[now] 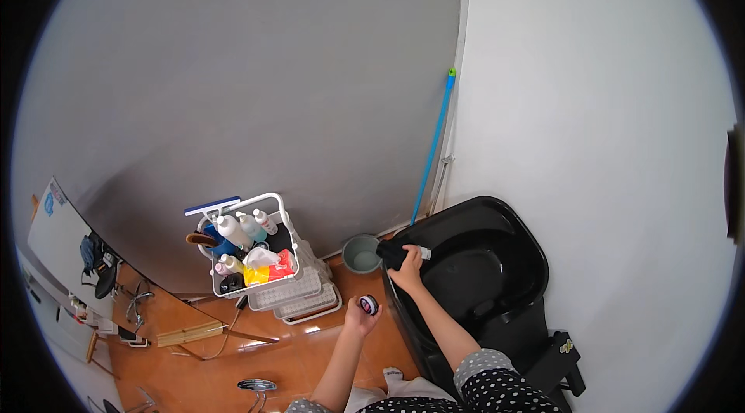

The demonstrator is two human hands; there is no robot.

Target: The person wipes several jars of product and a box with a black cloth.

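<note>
My left hand holds a small round jar with a dark rim and a printed top, resting on the palm side near the fingertips. Over the near-left rim of a black salon shampoo basin, my right hand grips a black cloth-like item. A small white object sticks out past the fingers on the basin side; whether it joins the black item I cannot tell. Just behind the black item, a grey-green plastic bucket stands on the floor.
Left of the bucket is a white tiered trolley with pump bottles, a wipes pack and a wooden-backed brush. A blue pole leans in the corner. A large mirror stands left on orange tiles.
</note>
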